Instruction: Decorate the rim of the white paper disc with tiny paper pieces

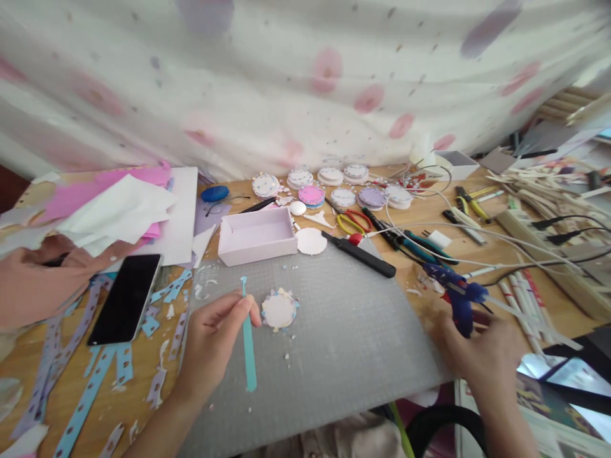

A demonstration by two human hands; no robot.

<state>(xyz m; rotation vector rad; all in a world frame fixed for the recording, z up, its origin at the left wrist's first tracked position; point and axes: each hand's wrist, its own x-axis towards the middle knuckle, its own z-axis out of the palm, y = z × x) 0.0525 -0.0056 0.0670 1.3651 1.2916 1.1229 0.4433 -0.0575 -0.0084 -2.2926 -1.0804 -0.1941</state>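
My left hand pinches a thin teal strip between thumb and fingertips, above the grey cutting mat. Just right of those fingertips, a small round white paper disc with a scalloped, coloured edge lies flat on the mat. My right hand is at the mat's right side, its fingers around the handle of a blue glue gun. The gun's nozzle points left, and a clear glue stick juts from its rear.
Behind the mat are a lilac tray, a black-handled tool, scissors and several decorated discs. Pliers, cables and a power strip lie right. Left are a phone, punched strips and another person's hands.
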